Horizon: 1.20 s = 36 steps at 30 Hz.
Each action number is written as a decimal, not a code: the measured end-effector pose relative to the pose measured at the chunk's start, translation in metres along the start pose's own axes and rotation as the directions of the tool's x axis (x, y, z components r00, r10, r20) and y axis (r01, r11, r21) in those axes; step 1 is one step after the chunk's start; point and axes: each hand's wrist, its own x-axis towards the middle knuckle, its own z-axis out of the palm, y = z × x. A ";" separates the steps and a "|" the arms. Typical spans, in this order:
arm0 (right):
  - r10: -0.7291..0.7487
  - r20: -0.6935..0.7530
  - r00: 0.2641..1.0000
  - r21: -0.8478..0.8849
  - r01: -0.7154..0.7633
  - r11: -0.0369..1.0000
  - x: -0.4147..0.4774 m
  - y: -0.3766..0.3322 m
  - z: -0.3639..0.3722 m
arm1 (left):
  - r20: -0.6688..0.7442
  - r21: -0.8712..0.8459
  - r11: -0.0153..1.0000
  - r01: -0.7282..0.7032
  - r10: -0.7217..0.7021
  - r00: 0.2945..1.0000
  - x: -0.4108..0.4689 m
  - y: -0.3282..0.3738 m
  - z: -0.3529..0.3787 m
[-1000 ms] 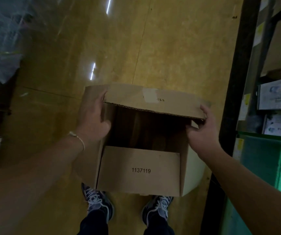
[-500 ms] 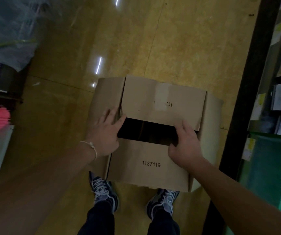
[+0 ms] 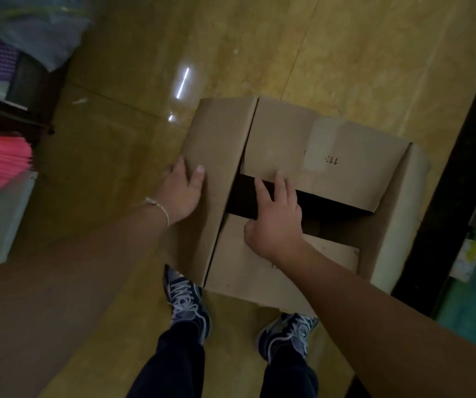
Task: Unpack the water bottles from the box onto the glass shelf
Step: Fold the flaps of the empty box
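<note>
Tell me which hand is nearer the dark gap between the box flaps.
Right. The right hand lies across the gap, fingertips on the far flap; the left hand rests on the box left of it.

Not much to read here tbh. The cardboard box (image 3: 397, 214) has dark print on its far flap (image 3: 282, 139), right by a pale tape patch (image 3: 321, 139). It's upside down from here and only "11" is legible. The near flap (image 3: 239, 271) print is mostly covered, and the yellowish shelf tags (image 3: 471, 258) are too blurry.
</note>
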 end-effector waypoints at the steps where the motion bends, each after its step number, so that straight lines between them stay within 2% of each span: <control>1: 0.008 -0.015 1.000 -0.009 -0.008 1.000 0.001 -0.001 0.004 | 0.002 -0.027 1.000 0.012 -0.012 1.000 0.005 -0.003 -0.001; 5: 0.027 -0.047 0.999 -0.033 -0.029 0.999 0.001 -0.004 0.009 | 0.016 -0.083 0.997 0.010 -0.008 1.000 0.011 -0.002 -0.007; 8: 0.021 -0.036 0.999 -0.042 -0.022 0.999 -0.006 -0.007 0.001 | -0.028 -0.098 0.995 0.023 -0.026 0.999 0.006 0.000 -0.018; 12: 0.012 -0.037 0.999 -0.029 -0.013 0.999 -0.023 -0.010 -0.015 | -0.153 0.022 0.997 0.075 -0.071 0.986 -0.021 0.011 -0.041; 16: 0.013 -0.028 1.000 -0.006 -0.014 1.000 -0.045 -0.009 -0.034 | -0.266 0.162 0.987 0.006 0.038 0.963 -0.065 0.027 -0.059; 20: 0.004 -0.011 1.000 0.026 -0.004 1.000 -0.067 -0.001 -0.048 | -0.299 0.173 0.983 -0.062 0.113 0.948 -0.095 0.047 -0.064; 26: 0.045 -0.003 0.999 0.108 -0.044 0.993 -0.087 0.028 -0.058 | -0.255 0.313 0.934 -0.171 0.256 0.932 -0.129 0.094 -0.044; 30: 0.114 -0.035 0.993 0.194 -0.105 0.975 -0.096 0.059 -0.056 | -0.090 0.451 0.863 -0.228 0.298 0.950 -0.136 0.123 -0.009; 34: 0.191 -0.064 0.979 0.266 -0.168 0.949 -0.102 0.102 -0.047 | -0.038 0.670 0.703 -0.240 0.355 0.934 -0.131 0.140 0.035; 36: 0.227 -0.084 0.970 0.295 -0.193 0.936 -0.102 0.123 -0.042 | -0.007 0.723 0.643 -0.252 0.372 0.928 -0.129 0.150 0.052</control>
